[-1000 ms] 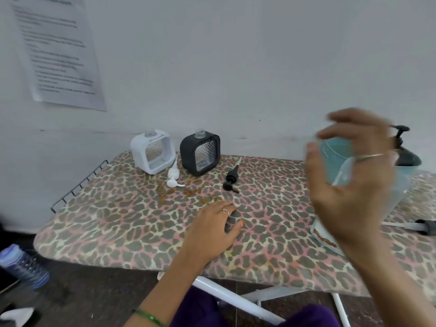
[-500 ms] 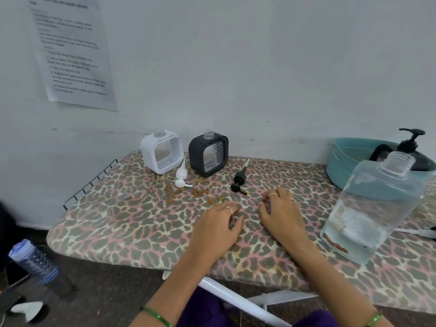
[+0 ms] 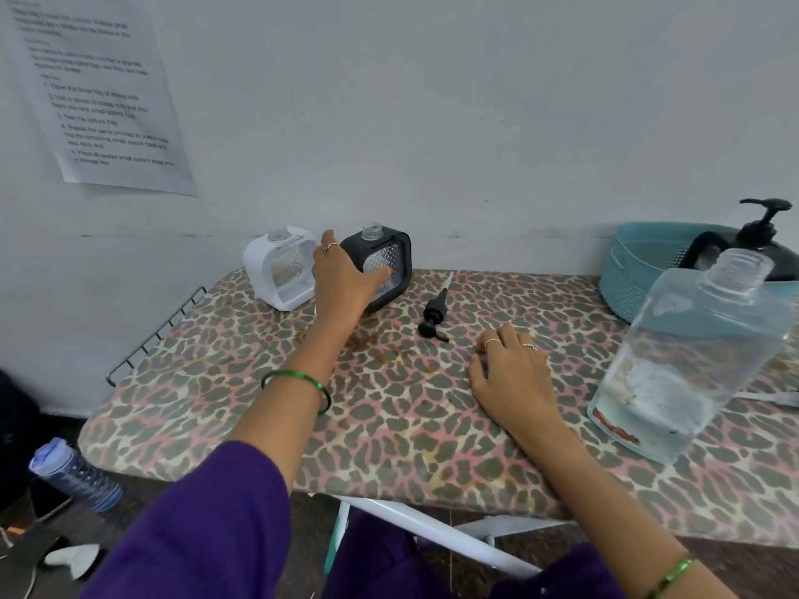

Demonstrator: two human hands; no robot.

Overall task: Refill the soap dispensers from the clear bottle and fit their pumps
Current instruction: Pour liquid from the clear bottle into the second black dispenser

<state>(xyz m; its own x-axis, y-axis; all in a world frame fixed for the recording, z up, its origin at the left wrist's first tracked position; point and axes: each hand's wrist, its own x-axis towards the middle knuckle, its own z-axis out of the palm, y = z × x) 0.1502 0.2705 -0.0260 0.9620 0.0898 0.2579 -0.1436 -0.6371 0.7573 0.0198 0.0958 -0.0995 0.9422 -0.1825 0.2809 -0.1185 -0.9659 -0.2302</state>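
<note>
Leopard-print cloth covered the board [image 3: 259, 425], and nearest the viewer the right hand [image 3: 512, 378] lay flat on it, fingers relaxed, holding nothing. Just off that hand's outer side stood the clear bottle [image 3: 687, 365], cap off, with what looked like only a low pool of liquid in the bottom. Ahead of the right hand's fingertips lay the black pump [image 3: 433, 315], on its side.

Further out, the left hand [image 3: 346, 281] had its fingers around the black dispenser [image 3: 380, 263], thumb across the front window and the other fingers going behind its left edge; whether the grip was firm I could not tell. Touching distance to that hand's left sat the white dispenser [image 3: 281, 268], neck open too. The white pump was not visible, probably behind the left wrist. Beyond the bottle, a teal basket [image 3: 640, 270] held another dispenser with its pump on.

My read: bringing the black dispenser in towards the bottle was the step. Best done with a grip low on the body, kept upright, and set down close by the right hand so the pour would be short. That narrow neck would want a slow, steady tilt.
</note>
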